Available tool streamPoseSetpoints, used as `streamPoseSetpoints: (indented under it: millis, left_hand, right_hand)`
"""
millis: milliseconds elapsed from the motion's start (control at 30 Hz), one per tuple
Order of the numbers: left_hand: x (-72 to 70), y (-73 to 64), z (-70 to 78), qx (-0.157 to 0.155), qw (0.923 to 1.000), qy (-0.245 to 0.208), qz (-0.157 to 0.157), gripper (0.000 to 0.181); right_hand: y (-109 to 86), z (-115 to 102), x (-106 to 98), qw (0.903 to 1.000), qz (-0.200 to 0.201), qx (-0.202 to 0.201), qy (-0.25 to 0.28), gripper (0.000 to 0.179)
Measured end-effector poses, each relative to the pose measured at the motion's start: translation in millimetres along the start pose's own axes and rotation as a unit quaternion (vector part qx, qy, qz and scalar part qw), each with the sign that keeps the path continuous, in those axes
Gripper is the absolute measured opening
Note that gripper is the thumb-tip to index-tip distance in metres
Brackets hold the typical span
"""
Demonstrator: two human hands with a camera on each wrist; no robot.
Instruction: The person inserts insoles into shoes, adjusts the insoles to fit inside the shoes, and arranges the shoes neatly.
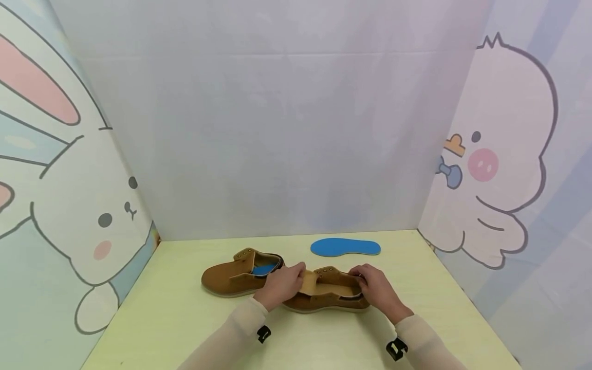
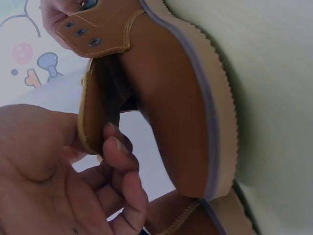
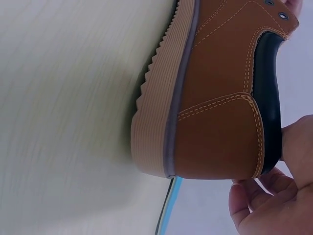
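Observation:
A brown lace-up shoe [image 1: 324, 302] without laces sits on the table, toe to the left, with a tan inside. My left hand [image 1: 281, 285] pinches its tongue [image 1: 308, 282] between thumb and fingers and holds it folded back toward the toe. At the heel, my right hand [image 1: 376, 288] grips the dark padded collar [image 3: 268, 98], thumb at the opening and fingers behind. To the left lies the matching shoe [image 1: 225, 277], with a blue insole [image 1: 264, 270] showing inside. Behind the held shoe a loose blue insole [image 1: 344, 246] lies flat.
The pale yellow table [image 1: 152, 318] runs back to a plain whitish curtain [image 1: 259, 154]. Cartoon-printed panels stand at both sides, a rabbit [image 1: 74, 216] on the left and a chick [image 1: 509, 128] on the right. The toe of the held shoe is close to the other shoe's heel.

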State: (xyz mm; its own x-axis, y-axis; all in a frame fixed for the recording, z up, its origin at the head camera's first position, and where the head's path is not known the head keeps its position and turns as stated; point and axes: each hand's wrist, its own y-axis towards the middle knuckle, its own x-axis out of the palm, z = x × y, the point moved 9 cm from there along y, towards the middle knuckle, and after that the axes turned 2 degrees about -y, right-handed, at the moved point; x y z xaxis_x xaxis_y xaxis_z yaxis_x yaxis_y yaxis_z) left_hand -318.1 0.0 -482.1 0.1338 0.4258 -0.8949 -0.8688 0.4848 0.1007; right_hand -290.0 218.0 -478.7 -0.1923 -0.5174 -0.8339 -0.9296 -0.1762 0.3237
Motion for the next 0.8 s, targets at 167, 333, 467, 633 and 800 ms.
streamPoseSetpoints:
  millis: [167, 333, 467, 633, 800]
  left_hand:
    - [11.7, -2.7, -5.6, 0.001, 0.9998, 0.018, -0.005, 0.028]
    - [19.3, -4.6, -7.0, -0.028, 0.9968, 0.074, -0.007, 0.023]
    - [19.2, -5.1, -0.5, -0.029, 0.9892, 0.143, 0.015, 0.020]
    - [19.3, -6.5, 5.4, -0.036, 0.9756, 0.215, 0.028, 0.009]
    - [18.9, -9.3, 9.5, -0.037, 0.9651, 0.255, 0.050, 0.009]
  right_hand:
    - [-0.6, 1.7, 0.6, 1.0000, -0.003, 0.007, 0.005, 0.026]
    - [-0.2, -1.6, -0.6, 0.9999, 0.003, 0.007, 0.015, 0.026]
    - [-0.7, -0.9, -1.2, 0.9998, 0.004, 0.007, 0.018, 0.025]
    - [-0.8, -0.5, -3.1, 0.9997, 0.012, 0.004, 0.019, 0.026]
    - [-1.9, 0.1, -1.9, 0.9996, 0.019, 0.000, 0.020, 0.027]
